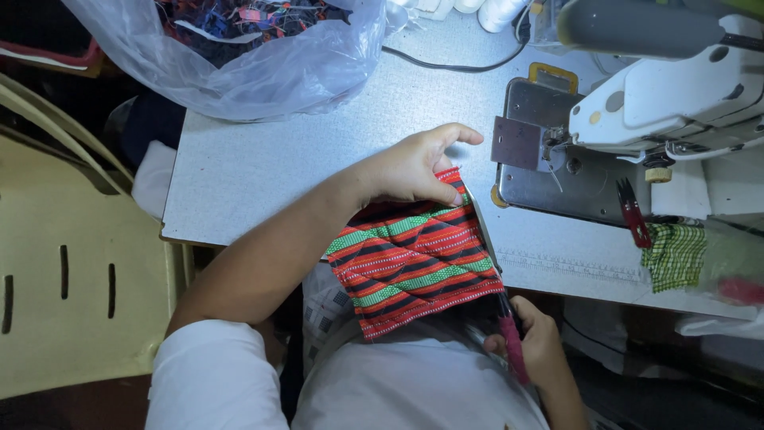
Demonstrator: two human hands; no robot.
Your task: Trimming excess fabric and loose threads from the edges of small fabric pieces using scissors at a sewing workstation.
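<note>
My left hand (414,166) pinches the far corner of a striped fabric piece (414,259) in red, green and black, held over the table's near edge. My right hand (535,342) grips the pink handles of a pair of scissors (495,279), whose long blades run along the right edge of the fabric up toward my left thumb.
A white sewing machine (668,95) with its metal plate (557,167) stands at the right on the grey table (263,167). Red thread snips (633,211) and a green checked cloth (675,255) lie beside it. A plastic bag of scraps (247,56) sits at the back, a yellow chair (72,271) at left.
</note>
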